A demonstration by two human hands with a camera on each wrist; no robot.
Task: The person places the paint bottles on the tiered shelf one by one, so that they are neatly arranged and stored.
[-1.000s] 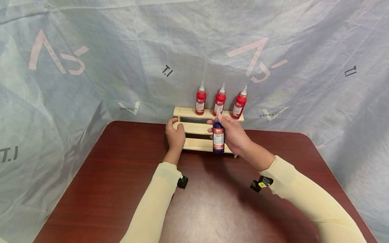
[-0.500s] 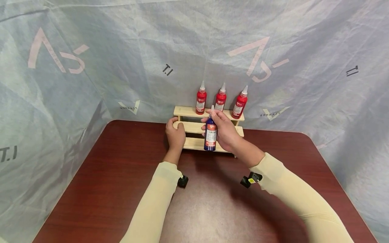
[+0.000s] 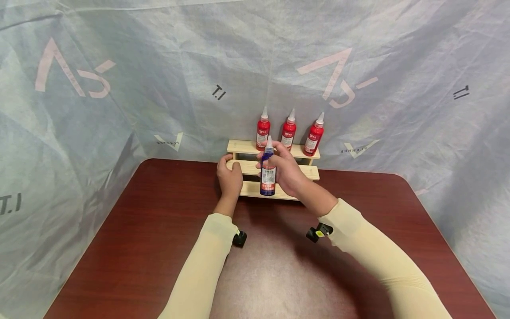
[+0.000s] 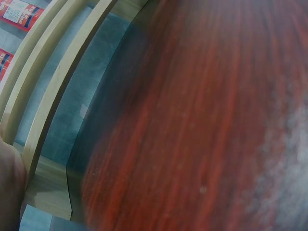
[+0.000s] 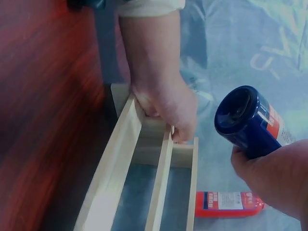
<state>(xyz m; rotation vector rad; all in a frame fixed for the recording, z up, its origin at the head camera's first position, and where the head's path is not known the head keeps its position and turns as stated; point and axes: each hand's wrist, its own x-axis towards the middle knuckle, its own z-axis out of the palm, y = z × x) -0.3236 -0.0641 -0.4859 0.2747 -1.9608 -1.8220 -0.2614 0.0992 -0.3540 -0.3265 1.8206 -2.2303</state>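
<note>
In the head view my right hand (image 3: 290,173) holds a blue squeeze bottle (image 3: 268,181) with a white pointed nozzle, roughly upright in front of a three-tier wooden shelf rack (image 3: 251,189). The right wrist view shows the dark base of this bottle (image 5: 236,115), apart from the rack. My left hand (image 3: 230,179) grips the rack's left end, fingers around the middle tier. Three red squeeze bottles stand on the top tier: a left one (image 3: 262,128), partly behind the right hand's fingers, a middle one (image 3: 288,130), and a right one (image 3: 314,139).
The rack stands near the back edge of a dark red wooden table (image 3: 167,230). Behind it hangs a grey printed cloth (image 3: 199,57), close to the red bottles.
My right hand has carried the blue bottle leftward along the front of the rack, and its fingers have shifted lower on the bottle. The left hand has stayed on the rack.
</note>
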